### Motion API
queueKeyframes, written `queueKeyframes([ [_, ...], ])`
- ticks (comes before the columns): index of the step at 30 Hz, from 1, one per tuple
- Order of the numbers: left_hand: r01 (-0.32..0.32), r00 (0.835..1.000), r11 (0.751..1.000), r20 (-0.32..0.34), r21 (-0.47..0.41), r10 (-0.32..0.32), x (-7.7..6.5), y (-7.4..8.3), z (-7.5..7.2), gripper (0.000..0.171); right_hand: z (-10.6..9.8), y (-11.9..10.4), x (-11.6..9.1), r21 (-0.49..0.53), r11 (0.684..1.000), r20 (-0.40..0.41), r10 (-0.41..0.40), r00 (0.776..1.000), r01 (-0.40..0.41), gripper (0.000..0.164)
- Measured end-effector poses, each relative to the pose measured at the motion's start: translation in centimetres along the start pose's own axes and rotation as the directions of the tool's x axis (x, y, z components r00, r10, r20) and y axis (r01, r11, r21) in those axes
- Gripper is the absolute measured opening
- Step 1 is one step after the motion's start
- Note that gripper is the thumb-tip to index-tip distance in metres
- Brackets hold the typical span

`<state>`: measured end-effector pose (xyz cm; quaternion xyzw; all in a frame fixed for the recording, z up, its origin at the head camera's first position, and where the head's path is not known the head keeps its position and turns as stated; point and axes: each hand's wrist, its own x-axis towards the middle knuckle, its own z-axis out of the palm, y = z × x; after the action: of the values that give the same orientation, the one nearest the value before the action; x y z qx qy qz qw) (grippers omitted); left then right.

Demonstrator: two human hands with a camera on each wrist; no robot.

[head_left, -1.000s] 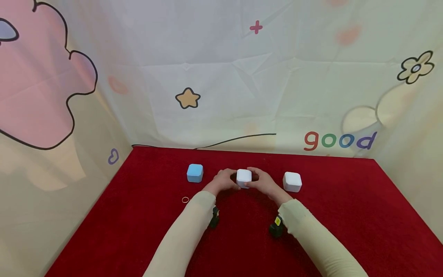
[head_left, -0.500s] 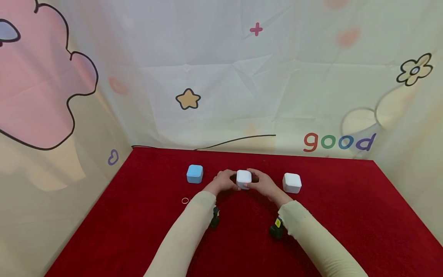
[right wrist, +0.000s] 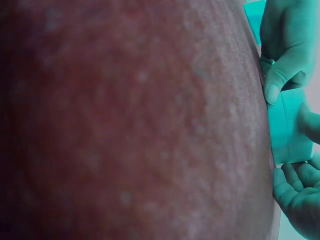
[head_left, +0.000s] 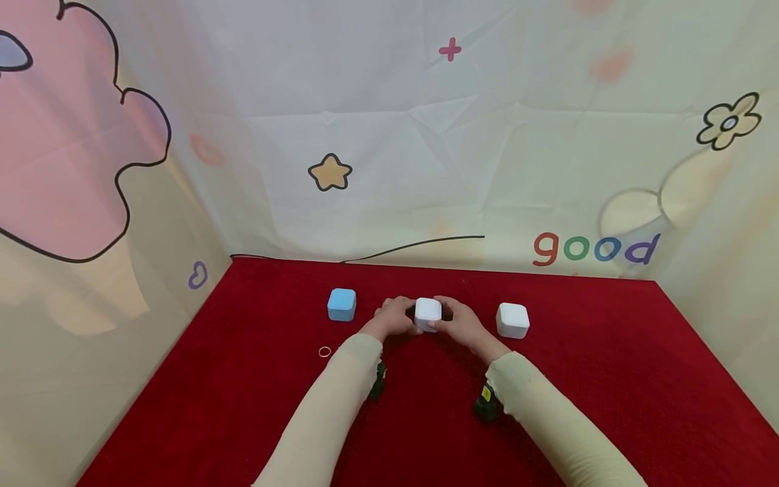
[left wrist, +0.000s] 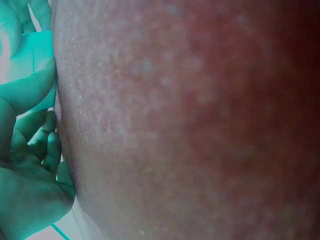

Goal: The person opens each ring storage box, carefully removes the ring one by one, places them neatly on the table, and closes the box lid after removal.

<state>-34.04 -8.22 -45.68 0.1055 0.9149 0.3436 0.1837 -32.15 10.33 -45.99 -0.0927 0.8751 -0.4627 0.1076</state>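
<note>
The head view looks forward and down from above the red cloth-covered bench; 2 wrist views, very near a blurred reddish surface, share with it the white round-edged cube.

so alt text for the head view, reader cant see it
A left hand and right hand hold a white block between them. On the red surface, a blue block sits left with a small ring nearer, a second white block right.

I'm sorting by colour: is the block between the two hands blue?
No, the block between the left hand and right hand looks white in the head view.
</note>
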Motion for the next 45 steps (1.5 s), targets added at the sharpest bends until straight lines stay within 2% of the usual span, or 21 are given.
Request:
queueKeyframes([
  [8, -0.005, 1.0, 1.0, -0.023, 0.031, 0.006, 0.14, 0.12, 0.27, 0.066, -0.15, -0.1, -0.07, -0.022, 1.0, 0.003, -0.009, 1.0, 0.009, 0.059],
  [16, 0.016, 1.0, 0.996, -0.014, 0.089, -0.015, 0.45, 0.39, 0.37, 0.068, -0.45, -0.14, 0.03, -0.035, 0.999, 0.001, -0.017, 1.0, 0.017, 0.058],
  [23, -0.002, 1.0, 0.997, -0.022, 0.079, 0.004, 0.19, 0.31, 0.08, 0.069, -0.29, -0.44, 0.17, -0.053, 0.998, 0.003, -0.036, 0.999, 0.036, 0.058],
  [45, -0.002, 1.0, 0.996, -0.017, 0.09, 0.004, 0.1, -0.09, 0.45, 0.067, -0.19, -0.21, 0.23, -0.037, 0.999, 0.016, 0.022, 1.0, -0.021, 0.062],
])
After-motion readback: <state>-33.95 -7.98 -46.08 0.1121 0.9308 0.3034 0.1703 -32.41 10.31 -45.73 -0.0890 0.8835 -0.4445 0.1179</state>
